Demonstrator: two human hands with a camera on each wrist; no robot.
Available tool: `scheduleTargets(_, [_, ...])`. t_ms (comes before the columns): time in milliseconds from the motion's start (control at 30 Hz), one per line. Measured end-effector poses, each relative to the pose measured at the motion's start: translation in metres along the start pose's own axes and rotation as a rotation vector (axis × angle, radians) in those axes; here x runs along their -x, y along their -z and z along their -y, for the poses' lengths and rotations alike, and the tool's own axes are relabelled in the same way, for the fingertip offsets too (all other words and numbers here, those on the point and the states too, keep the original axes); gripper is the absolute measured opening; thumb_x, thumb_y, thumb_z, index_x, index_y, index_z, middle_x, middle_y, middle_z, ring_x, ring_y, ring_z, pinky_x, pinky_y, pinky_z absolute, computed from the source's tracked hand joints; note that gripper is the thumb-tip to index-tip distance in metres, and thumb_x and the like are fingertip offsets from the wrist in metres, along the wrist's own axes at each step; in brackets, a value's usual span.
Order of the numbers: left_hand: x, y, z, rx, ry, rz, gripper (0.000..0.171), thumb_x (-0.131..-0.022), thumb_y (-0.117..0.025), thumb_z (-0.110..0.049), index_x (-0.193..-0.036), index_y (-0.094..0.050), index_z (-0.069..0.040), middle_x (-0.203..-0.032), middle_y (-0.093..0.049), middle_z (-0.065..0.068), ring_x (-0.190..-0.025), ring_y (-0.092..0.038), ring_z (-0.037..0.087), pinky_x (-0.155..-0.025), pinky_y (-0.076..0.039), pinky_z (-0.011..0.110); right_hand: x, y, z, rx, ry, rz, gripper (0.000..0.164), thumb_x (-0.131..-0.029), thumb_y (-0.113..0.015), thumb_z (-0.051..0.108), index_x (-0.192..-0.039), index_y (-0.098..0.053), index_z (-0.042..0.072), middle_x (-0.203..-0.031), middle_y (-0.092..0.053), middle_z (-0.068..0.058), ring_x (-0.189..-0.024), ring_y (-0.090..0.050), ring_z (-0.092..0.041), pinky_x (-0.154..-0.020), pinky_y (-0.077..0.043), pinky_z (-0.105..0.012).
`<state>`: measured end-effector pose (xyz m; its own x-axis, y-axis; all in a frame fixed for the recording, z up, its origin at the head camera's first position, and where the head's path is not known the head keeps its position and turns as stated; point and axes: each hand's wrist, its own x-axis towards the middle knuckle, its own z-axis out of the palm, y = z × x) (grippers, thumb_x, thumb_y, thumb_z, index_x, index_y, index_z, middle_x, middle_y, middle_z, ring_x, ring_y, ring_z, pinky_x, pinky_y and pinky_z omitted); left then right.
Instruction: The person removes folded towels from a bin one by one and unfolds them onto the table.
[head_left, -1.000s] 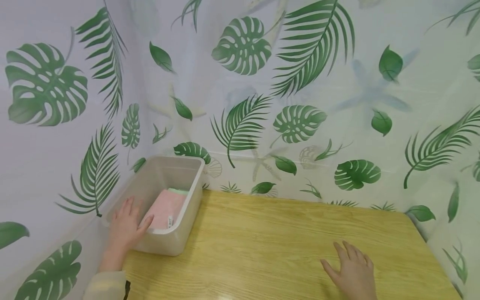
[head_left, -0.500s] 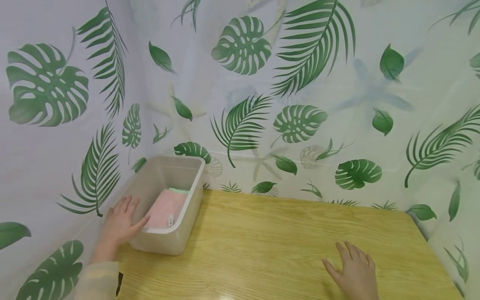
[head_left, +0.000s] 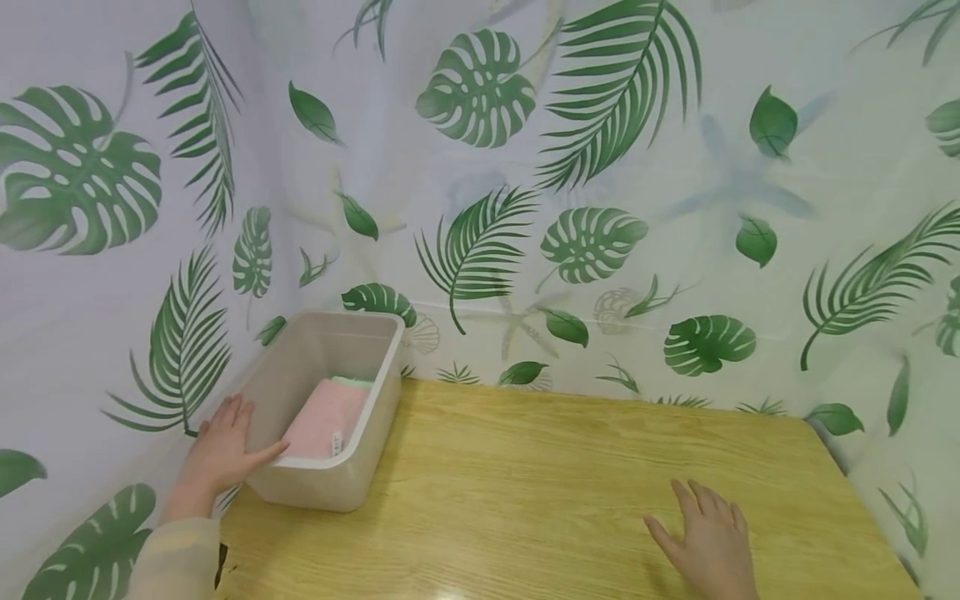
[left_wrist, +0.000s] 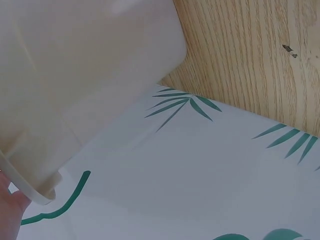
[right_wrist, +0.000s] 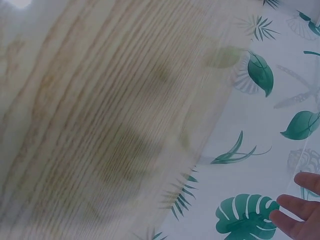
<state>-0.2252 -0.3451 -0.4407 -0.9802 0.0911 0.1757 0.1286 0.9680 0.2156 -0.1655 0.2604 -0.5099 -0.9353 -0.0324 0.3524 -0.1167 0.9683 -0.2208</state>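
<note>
A whitish plastic bin (head_left: pixel 315 487) stands on the left side of the table. In it lies a folded pink cloth (head_left: pixel 326 417) with a small white label, and a pale green cloth (head_left: pixel 352 382) shows behind. My left hand (head_left: pixel 220 454) is at the bin's near left corner, fingers extended, thumb reaching along the near rim. The left wrist view shows only a bit of this hand (left_wrist: pixel 9 212) beside the bin's rim. Above the wooden table my right hand (head_left: pixel 708 537) hovers, holding nothing, its fingers spread and slightly bent.
The wooden table (head_left: pixel 525 483) runs right from the bin. White sheeting with green leaf prints (head_left: pixel 480 242) hangs behind the table and along the left, close to the bin's left side. A small dark mark (left_wrist: pixel 289 50) shows on the wood in the left wrist view.
My left hand has moved left and slightly down, from over the bin's near inside to its near left corner. The right hand has hardly moved. The bin and cloths stay put.
</note>
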Motion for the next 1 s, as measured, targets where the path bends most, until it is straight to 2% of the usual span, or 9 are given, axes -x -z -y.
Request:
scheduleTargets(267, [0.002, -0.003, 0.003, 0.010, 0.043, 0.065, 0.100, -0.078, -0.049, -0.060, -0.129, -0.019, 0.020, -0.134, -0.011, 0.040, -0.122, -0.009, 0.051, -0.093, -0.009, 0.065, 0.001, -0.002, -0.001, 0.005, 0.024, -0.044, 0.069, -0.074, -0.062, 0.051, -0.114, -0.052, -0.004, -0.109, -0.051, -0.028, -0.097, -0.046, -0.046, -0.082, -0.025, -0.066])
scheduleTargets(467, [0.003, -0.007, 0.004, 0.003, 0.047, 0.076, 0.102, -0.079, -0.046, -0.062, -0.128, -0.017, 0.022, -0.133, -0.008, 0.041, -0.122, -0.007, 0.052, -0.092, -0.007, 0.066, 0.002, -0.001, 0.000, 0.012, 0.037, -0.077, 0.066, -0.073, -0.065, 0.045, -0.115, -0.051, -0.004, -0.107, -0.053, -0.028, -0.096, -0.046, -0.046, -0.082, -0.026, -0.066])
scheduleTargets(667, [0.005, -0.007, 0.004, 0.007, 0.062, 0.073, 0.104, -0.078, -0.048, -0.062, -0.126, -0.017, 0.025, -0.131, -0.008, 0.044, -0.120, -0.007, 0.055, -0.090, -0.007, 0.068, -0.001, 0.000, 0.004, -0.017, 0.027, -0.064, 0.068, -0.077, -0.061, 0.047, -0.119, -0.048, -0.005, -0.110, -0.050, -0.030, -0.099, -0.043, -0.047, -0.083, -0.024, -0.065])
scheduleTargets(1000, [0.005, -0.009, -0.004, 0.005, 0.065, 0.109, 0.104, -0.078, -0.046, -0.063, -0.125, -0.017, 0.026, -0.129, -0.006, 0.046, -0.119, -0.005, 0.057, -0.090, -0.009, 0.068, -0.009, 0.009, 0.014, -0.031, 0.013, -0.020, 0.069, -0.080, -0.057, 0.046, -0.124, -0.043, -0.005, -0.116, -0.044, -0.032, -0.105, -0.037, -0.048, -0.087, -0.019, -0.065])
